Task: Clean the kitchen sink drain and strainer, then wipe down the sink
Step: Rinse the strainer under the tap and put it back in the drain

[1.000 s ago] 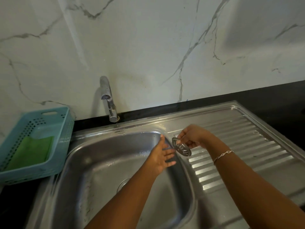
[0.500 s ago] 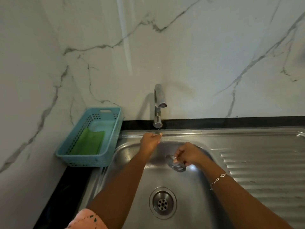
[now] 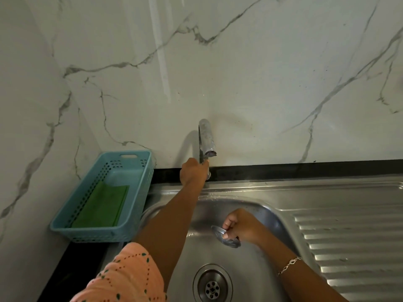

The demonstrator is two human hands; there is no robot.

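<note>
While the left hand [image 3: 193, 171] was wrapped round the lower stem of the tap [image 3: 207, 140] at the far edge of the sink [image 3: 250, 264], the right hand [image 3: 242, 227] pinched the strainer [image 3: 226, 236] by its rim between thumb and curled fingers. The strainer was held tilted above the basin, nearer than the spout and slightly to its right. No water was seen leaving the spout. The drain [image 3: 212, 287] stood uncovered in the near floor of the basin. A blue basket [image 3: 113, 156] holding a green cloth [image 3: 102, 205] sat on the counter to the left, and the ribbed draining board [image 3: 349, 236] lay to the right. Assessment: the step in hand appeared to be rinsing the strainer, with the drain cleaning and wipe-down not yet begun. The next move would call for the left hand to open the tap and the right to bring the strainer squarely under the spout. A firm hold would be needed, since wet metal may slip toward the open drain.
</note>
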